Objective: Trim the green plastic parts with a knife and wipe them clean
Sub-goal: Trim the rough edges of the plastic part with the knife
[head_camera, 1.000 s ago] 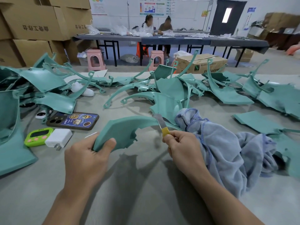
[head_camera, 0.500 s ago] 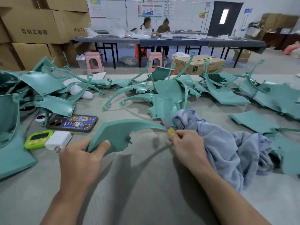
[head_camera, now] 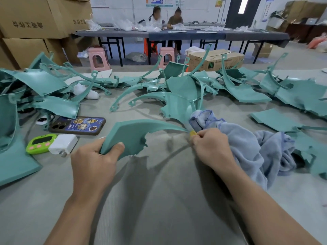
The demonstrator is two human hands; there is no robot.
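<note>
Smooth, seemingly matt green plastic part (head_camera: 131, 134); soft blue terry cloth (head_camera: 247, 145); ribbed grey mat (head_camera: 159, 200).

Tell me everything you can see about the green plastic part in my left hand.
The green plastic part is a smooth teal panel, wide at one end, tapering into a thin curved arm, its lower edge jagged with tabs. The left hand grips the wide end, thumb on top; the right hand holds a yellow-handled knife at its thin tip.
</note>
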